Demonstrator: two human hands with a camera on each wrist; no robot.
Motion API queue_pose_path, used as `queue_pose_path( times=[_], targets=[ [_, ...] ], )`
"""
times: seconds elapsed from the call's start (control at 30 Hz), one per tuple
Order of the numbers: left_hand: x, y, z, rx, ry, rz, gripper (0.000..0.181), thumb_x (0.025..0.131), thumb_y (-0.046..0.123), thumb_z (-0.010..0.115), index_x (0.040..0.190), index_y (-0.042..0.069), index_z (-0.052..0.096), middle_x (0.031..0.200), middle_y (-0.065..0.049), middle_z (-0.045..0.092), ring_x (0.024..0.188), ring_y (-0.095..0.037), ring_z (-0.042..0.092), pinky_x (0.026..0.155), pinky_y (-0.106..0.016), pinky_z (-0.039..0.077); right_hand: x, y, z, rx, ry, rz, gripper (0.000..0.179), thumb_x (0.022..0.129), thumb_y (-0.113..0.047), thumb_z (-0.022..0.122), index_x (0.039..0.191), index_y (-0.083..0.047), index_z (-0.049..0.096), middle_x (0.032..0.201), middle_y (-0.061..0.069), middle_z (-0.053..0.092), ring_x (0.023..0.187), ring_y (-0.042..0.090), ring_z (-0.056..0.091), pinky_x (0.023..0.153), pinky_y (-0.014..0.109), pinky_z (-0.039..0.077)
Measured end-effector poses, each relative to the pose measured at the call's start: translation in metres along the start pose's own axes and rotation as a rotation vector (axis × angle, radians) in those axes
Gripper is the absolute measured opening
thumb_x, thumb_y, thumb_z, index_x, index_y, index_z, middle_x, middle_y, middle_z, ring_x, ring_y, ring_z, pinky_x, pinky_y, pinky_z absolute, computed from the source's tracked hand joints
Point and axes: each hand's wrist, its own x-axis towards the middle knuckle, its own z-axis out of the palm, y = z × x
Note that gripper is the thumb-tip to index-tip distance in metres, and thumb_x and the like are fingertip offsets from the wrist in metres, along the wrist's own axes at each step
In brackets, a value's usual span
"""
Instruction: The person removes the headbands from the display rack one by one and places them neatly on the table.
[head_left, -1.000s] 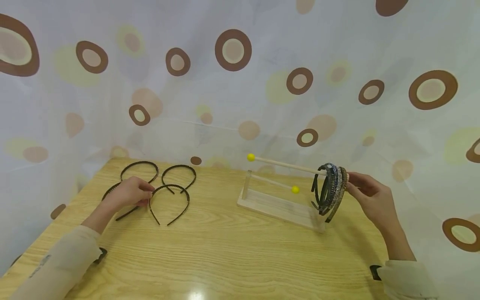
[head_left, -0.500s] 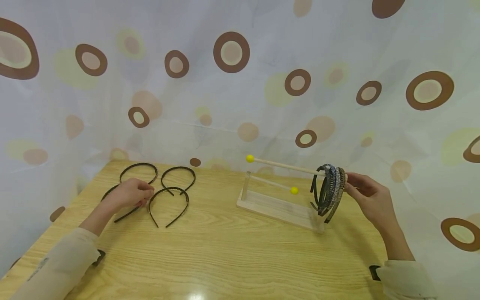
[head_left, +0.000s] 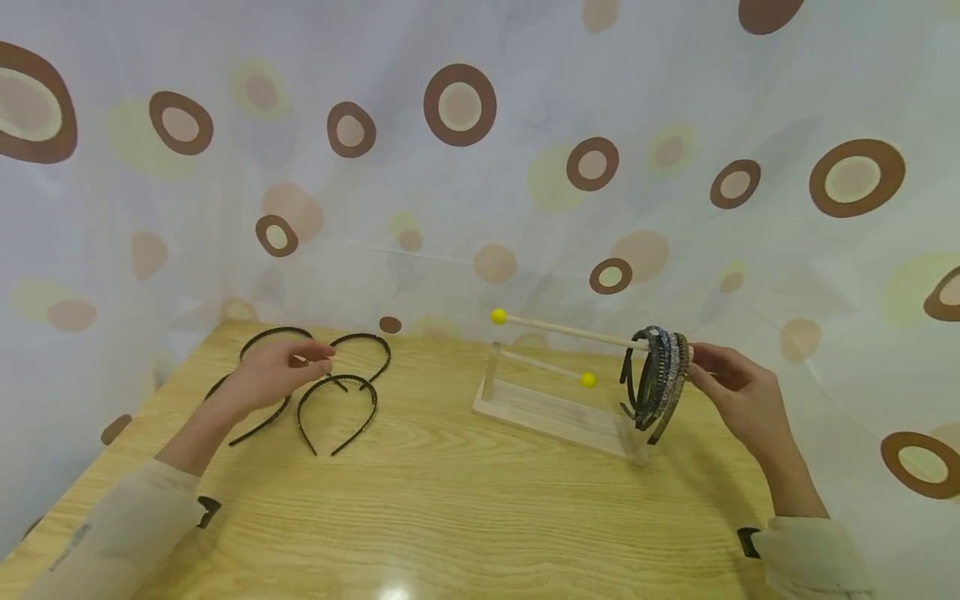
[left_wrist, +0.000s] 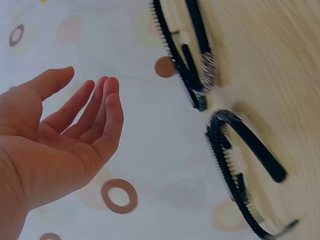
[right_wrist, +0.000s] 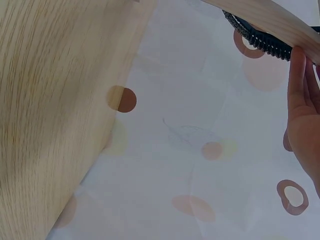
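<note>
- Left hand (head_left: 273, 375): palm over the loose headbands (head_left: 375, 396) on the table (head_left: 450, 517), grasping nothing — fingers gently curved, thumb apart.
- Right hand (head_left: 742, 408): reaching in from the right, pinching the end of the wooden stand (head_left: 551, 412) beside its hung bunch of headbands (head_left: 665, 375).
- Since half a second ago the left hand has moved rightward and farther back; the right holds its place.
- Left sleeve (head_left: 127, 517): dark lettering, too small to read.

In the head view, the left forearm (head_left: 150, 496) extended from lower left, the right forearm (head_left: 801, 496) from lower right. The left hand (head_left: 276, 373), left of centre, had loosely bent fingers, thumb apart. The right hand (head_left: 741, 398) pinched.
</note>
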Motion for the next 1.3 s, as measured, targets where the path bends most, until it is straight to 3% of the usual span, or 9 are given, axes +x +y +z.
queue_pose_path(
  times=[0.13,0.27,0.4,0.67,0.8,0.93,1.07,1.2,1.3],
  targets=[
    [0.002,0.023,0.009,-0.022,0.022,0.057,0.039,0.103,0.036,0.064,0.133,0.011,0.067,0.123,-0.009,0.068,0.108,-0.030,0.065,0.088,-0.052,0.052,0.002,0.000,0.000,-0.001,-0.009,-0.008,0.036,0.101,-0.016,0.068,0.135,-0.006,0.065,0.116,-0.006,0.069,0.099,0.002,0.065,0.082,0.013,0.050],
    [0.009,0.043,0.030,-0.093,0.016,0.100,0.035,0.103,0.035,0.065,0.130,0.014,0.069,0.120,-0.004,0.069,0.104,-0.024,0.066,0.082,-0.044,0.055,0.003,0.002,0.001,-0.004,-0.023,-0.019,0.035,0.100,-0.014,0.068,0.135,-0.006,0.065,0.117,-0.001,0.069,0.101,0.001,0.064,0.084,0.012,0.049],
    [0.017,0.067,0.064,-0.163,-0.028,0.161,0.031,0.103,0.033,0.065,0.127,0.016,0.070,0.116,0.000,0.070,0.101,-0.020,0.066,0.080,-0.040,0.056,0.002,0.000,0.003,-0.009,-0.035,-0.013,0.034,0.101,-0.015,0.067,0.135,-0.006,0.065,0.117,0.002,0.070,0.101,0.000,0.063,0.085,0.012,0.048],
    [0.045,0.133,0.129,-0.271,-0.141,0.321,0.025,0.103,0.030,0.064,0.124,0.018,0.072,0.110,0.007,0.069,0.094,-0.012,0.067,0.078,-0.033,0.056,-0.007,-0.021,0.003,0.027,-0.042,-0.005,0.035,0.102,-0.016,0.067,0.133,0.000,0.065,0.116,0.008,0.070,0.101,0.005,0.065,0.084,0.013,0.049],
    [0.059,0.159,0.158,-0.350,-0.171,0.378,0.023,0.104,0.025,0.063,0.123,0.016,0.072,0.109,0.004,0.070,0.090,-0.010,0.068,0.076,-0.031,0.057,-0.004,-0.010,0.002,0.000,-0.034,-0.004,0.035,0.102,-0.017,0.067,0.134,-0.003,0.065,0.117,0.006,0.070,0.101,0.003,0.064,0.084,0.012,0.049],
    [0.073,0.179,0.187,-0.432,-0.200,0.389,0.024,0.106,0.022,0.060,0.125,0.013,0.071,0.107,-0.001,0.072,0.086,-0.009,0.068,0.071,-0.030,0.056,-0.002,0.000,0.002,-0.006,-0.030,0.001,0.035,0.102,-0.017,0.067,0.135,-0.006,0.065,0.119,0.007,0.069,0.102,0.003,0.064,0.084,0.013,0.049],
    [0.084,0.197,0.210,-0.474,-0.220,0.356,0.028,0.106,0.026,0.060,0.130,0.015,0.068,0.108,0.001,0.071,0.089,-0.007,0.066,0.073,-0.029,0.055,-0.005,-0.011,0.000,0.020,-0.027,0.002,0.035,0.102,-0.016,0.067,0.133,-0.002,0.065,0.118,0.010,0.069,0.101,0.004,0.066,0.084,0.014,0.050],
    [0.093,0.216,0.229,-0.506,-0.185,0.322,0.031,0.104,0.029,0.062,0.134,0.021,0.065,0.107,0.012,0.067,0.094,-0.006,0.064,0.076,-0.028,0.055,-0.008,-0.030,-0.003,0.037,-0.022,-0.008,0.035,0.101,-0.015,0.067,0.132,0.001,0.065,0.116,0.010,0.070,0.098,0.003,0.066,0.082,0.014,0.051],
    [0.101,0.231,0.240,-0.559,-0.154,0.303,0.032,0.103,0.028,0.064,0.134,0.023,0.065,0.107,0.013,0.067,0.096,-0.006,0.063,0.076,-0.028,0.055,-0.008,-0.035,-0.005,0.041,-0.020,-0.015,0.035,0.101,-0.014,0.067,0.132,0.001,0.065,0.115,0.008,0.070,0.096,0.002,0.066,0.082,0.015,0.051]
  ],
)
